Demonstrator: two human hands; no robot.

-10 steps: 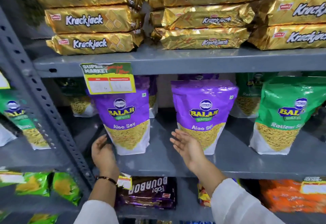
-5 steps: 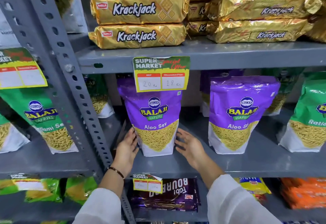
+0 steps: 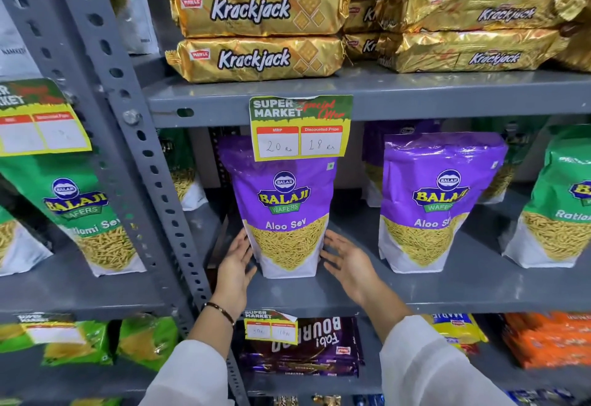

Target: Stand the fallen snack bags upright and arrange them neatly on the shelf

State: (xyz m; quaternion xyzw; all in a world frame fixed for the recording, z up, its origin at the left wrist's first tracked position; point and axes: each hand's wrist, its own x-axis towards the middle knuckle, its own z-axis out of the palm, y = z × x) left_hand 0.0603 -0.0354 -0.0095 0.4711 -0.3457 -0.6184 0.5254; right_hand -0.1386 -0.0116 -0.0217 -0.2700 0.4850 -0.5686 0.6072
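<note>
The purple foil pouch of Aloo Sev [image 3: 284, 213] is standing upright on the grey metal shelf [image 3: 447, 290], directly beneath the green and yellow price tag [image 3: 300, 127] that is hanging from the shelf above. The person's left hand [image 3: 236, 261] is resting flat against the pouch's left lower edge, fingers extended and not curled around anything. The right hand [image 3: 347, 261] is hovering just beside the pouch's right lower corner, palm turned inward and open, possibly brushing it; I cannot tell for certain whether it is touching.

A second ago both hands were lying lower and farther apart, the right one nearer the second purple Aloo Sev pouch [image 3: 438, 204] to the right of the tag. Half a second ago they were closing in on the pouch under the tag, and now they are bracketing its base. I would judge that this pouch is being squared up and steadied, and that the step is nearly finished, since the pouch is already facing front.

To the right of the tag, the second purple pouch and a green pouch [image 3: 556, 204] are also standing. Gold foil Krackjack packets [image 3: 256, 56] are lying stacked on the shelf above the tag.
</note>
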